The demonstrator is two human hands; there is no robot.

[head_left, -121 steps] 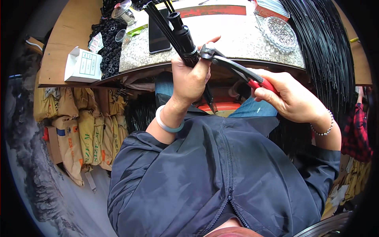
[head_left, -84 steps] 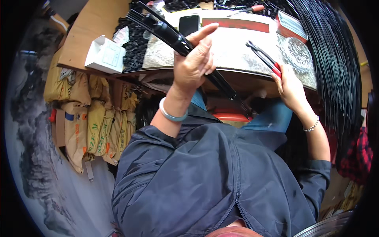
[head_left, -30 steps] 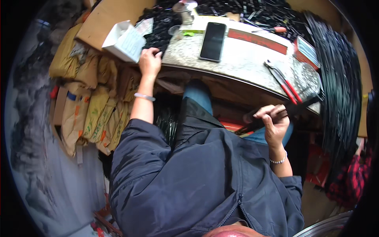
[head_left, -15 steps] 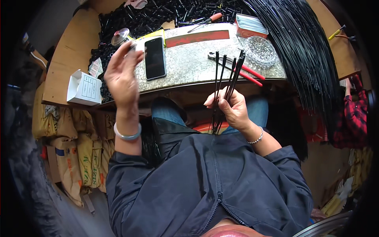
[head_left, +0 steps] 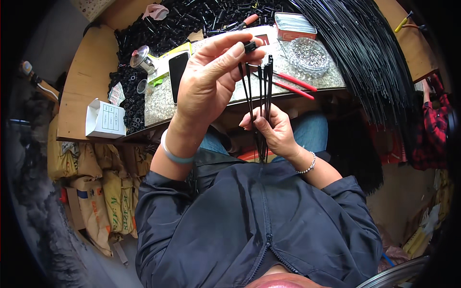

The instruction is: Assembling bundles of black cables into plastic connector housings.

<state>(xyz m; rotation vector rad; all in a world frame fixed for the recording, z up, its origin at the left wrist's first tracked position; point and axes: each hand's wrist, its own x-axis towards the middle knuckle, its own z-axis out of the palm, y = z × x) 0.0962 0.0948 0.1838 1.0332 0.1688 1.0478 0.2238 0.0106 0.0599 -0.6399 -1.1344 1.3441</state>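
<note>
My left hand point(head_left: 211, 72) pinches a small black plastic piece point(head_left: 250, 46) between thumb and fingers. It hovers just above the upper ends of several thin black rods point(head_left: 267, 79). Those rods stand nearly upright in my right hand point(head_left: 273, 129), whose thumb and fingers close around them. Their tops fan slightly apart; the lower ends hang in front of my jacket. Whether the piece touches a rod tip, I cannot tell. Behind the rods lie red-handled pliers point(head_left: 294, 86), partly covered by the rods and my left hand.
A phone point(head_left: 177, 72), glass dish point(head_left: 308, 56), tin of thin metal pins point(head_left: 295, 24) and screwdriver point(head_left: 249, 19) lie on the table. Black parts point(head_left: 192, 17) heap behind; a large bundle of black rods point(head_left: 365, 57) hangs over the right edge. A white carton point(head_left: 105, 120) sits left. Another person's plaid sleeve point(head_left: 434, 129) shows right.
My left hand has moved right, from beside the phone to above the rod tops, with the black piece now clearly visible. My right hand still grips the rods, slightly shifted.
</note>
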